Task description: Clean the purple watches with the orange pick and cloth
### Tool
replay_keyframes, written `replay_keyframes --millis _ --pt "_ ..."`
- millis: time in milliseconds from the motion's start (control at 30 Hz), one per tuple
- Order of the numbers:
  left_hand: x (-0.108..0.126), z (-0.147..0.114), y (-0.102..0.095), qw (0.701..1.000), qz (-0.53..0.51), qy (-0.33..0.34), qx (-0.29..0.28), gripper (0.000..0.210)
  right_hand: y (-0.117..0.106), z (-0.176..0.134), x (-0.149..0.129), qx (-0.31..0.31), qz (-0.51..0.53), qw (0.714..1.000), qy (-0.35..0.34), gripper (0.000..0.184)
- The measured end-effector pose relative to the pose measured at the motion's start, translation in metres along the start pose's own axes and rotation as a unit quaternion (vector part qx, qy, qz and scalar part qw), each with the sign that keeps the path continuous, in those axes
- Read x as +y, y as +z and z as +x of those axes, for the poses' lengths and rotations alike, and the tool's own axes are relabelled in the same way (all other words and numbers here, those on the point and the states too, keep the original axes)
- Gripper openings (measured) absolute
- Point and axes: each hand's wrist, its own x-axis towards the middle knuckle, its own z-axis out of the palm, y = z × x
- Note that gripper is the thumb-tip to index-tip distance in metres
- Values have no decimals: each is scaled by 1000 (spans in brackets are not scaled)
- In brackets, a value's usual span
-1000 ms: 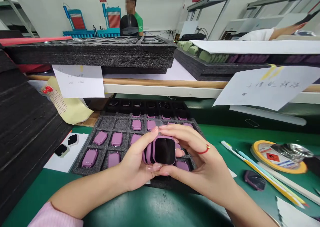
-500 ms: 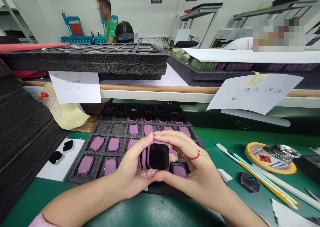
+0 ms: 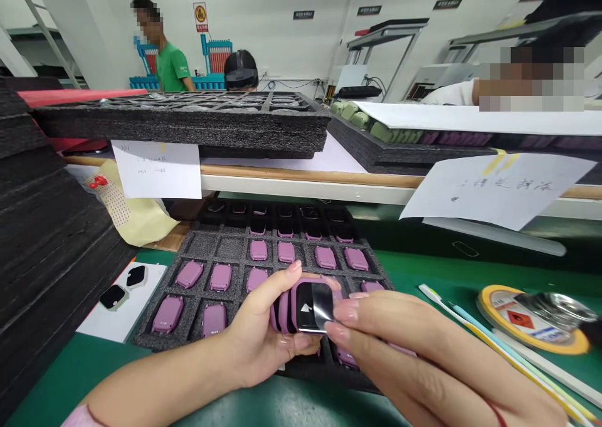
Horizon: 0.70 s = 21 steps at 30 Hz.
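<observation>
My left hand (image 3: 256,333) is wrapped round a small stack of purple smartwatch cases. The front watch (image 3: 305,314) has its dark screen facing me, with a pale reflection on it. My right hand (image 3: 414,345) pinches the edge of a thin, shiny film (image 3: 323,306) between thumb and fingers at the screen's right side. That film covers part of the screen and looks slightly lifted. Behind and below both hands lies a black foam tray (image 3: 230,249) with purple watch cases (image 3: 168,314) in its compartments. Some compartments are hidden by my hands.
Two pale watches (image 3: 113,297) rest on a white box at left, beside stacked black foam (image 3: 47,276). A toothbrush (image 3: 430,294), pencils and a yellow-rimmed round container (image 3: 531,320) lie at right. A shelf (image 3: 301,185) with foam trays crosses ahead. Two people are beyond.
My right hand has come off the watch's sides and moved right, now pinching film at the screen's edge. My left hand still holds the stack. The person in green has shifted left.
</observation>
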Motion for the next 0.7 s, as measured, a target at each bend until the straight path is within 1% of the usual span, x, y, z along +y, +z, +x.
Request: replay_keyframes --millis 67,200,233,267,333,400,467,500,600,667,700 --pt "0 0 1 1000 0 0 5 42 -1 -1 -4 -27 -18 999 -28 36" --pt "-1 -1 1 1000 -7 -3 23 41 -1 4 -3 -111 -56 988 -97 45" --pt "-1 -2 1 1000 -7 -3 24 42 1 6 -1 -112 -65 985 -111 48" --pt "-2 -2 1 1000 -3 0 23 42 3 9 0 -100 -77 984 -127 50" --pt "-4 -3 2 999 22 22 20 41 10 14 3 -58 -99 982 -151 52" --pt "-5 -3 2 996 76 51 22 41 18 18 5 -34 -107 984 -136 59" --pt "-7 -3 3 988 129 78 27 41 23 21 7 -42 -87 992 -83 64" --pt "-8 -2 3 986 142 85 27 42 24 22 8 -48 -67 995 -54 63" --pt "-7 -1 2 989 122 75 26 44 22 24 12 -43 -4 999 -3 53" --pt "-5 0 1 994 93 56 26 46 18 25 15 -35 17 999 8 54" --pt "-3 0 1 995 81 47 29 46 16 25 16 -33 20 999 2 55"
